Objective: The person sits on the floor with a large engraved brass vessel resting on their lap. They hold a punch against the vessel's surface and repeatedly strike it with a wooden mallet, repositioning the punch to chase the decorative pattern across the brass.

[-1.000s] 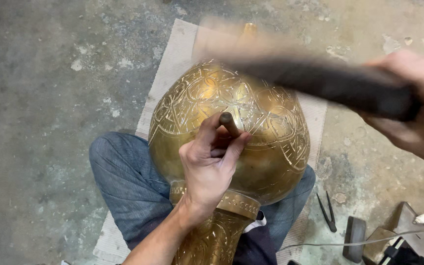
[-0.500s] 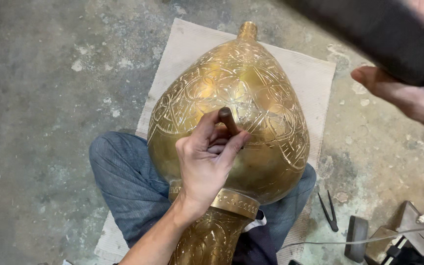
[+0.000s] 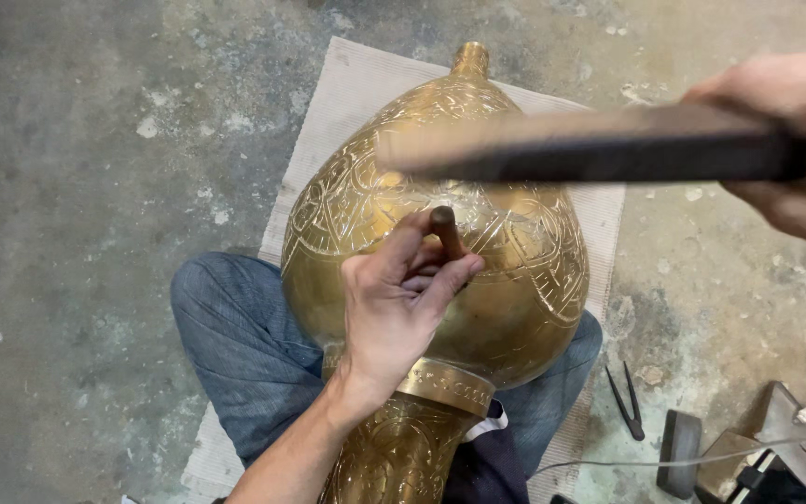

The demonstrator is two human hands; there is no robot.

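From the head view I look straight down at a big engraved brass vessel, pear-shaped, lying on its side over the person's lap. Its narrow tip points away from me and its decorated neck with a raised band comes toward the lower edge. I cannot see its opening, so I cannot tell what is inside it. The body rests partly on a pale woven mat that lies on the grey concrete floor, and the person's jeans show at both sides of it.

The left hand lies on the vessel's belly. Its thumb and fingers are closed around a short dark metal punch, which stands tilted with its lower end on the engraved surface. The right hand is at the upper right and is clamped on the handle of a dark hammer-like tool. This tool is blurred and stretches across the vessel, just above the head of the punch; I cannot tell if they touch.

I see no packages, labels or signs. At the lower right, on the floor, lie small dark pliers, a dark flat block and some grey blocks with a thin white cable over them.
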